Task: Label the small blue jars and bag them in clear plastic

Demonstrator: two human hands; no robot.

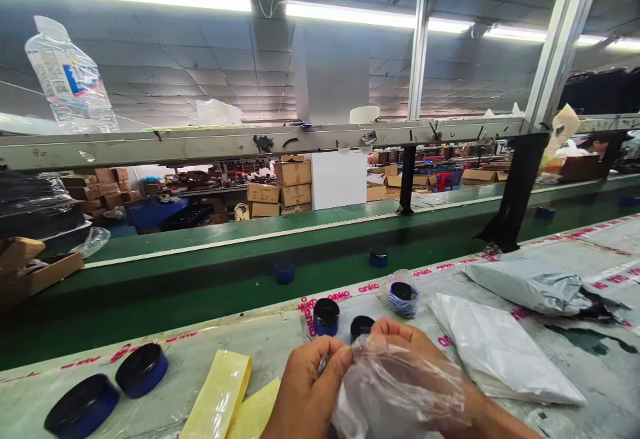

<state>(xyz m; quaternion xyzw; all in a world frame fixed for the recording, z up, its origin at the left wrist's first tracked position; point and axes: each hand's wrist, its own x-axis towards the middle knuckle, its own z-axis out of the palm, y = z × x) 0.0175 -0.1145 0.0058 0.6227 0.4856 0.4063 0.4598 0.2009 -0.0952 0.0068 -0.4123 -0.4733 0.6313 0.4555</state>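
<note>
My left hand (310,386) and my right hand (405,346) pinch the top of a clear plastic bag (395,392) between them at the bench's near edge. The right hand is partly behind the film. Just beyond my fingers stand a round blue jar with a black lid (326,316) and a second black lid (362,327), partly hidden by my right hand. Further right, another jar (403,297) sits wrapped in clear plastic. Two larger blue-and-black round containers (81,406) (141,370) lie at the lower left, beside yellow paper strips (217,396).
A white poly mailer (500,352) and a grey one (525,286) lie on the bench to my right. Beyond the bench's red-printed edge runs a green conveyor belt (250,252) carrying blue jars (284,272) (379,257). Cardboard boxes (30,272) sit far left.
</note>
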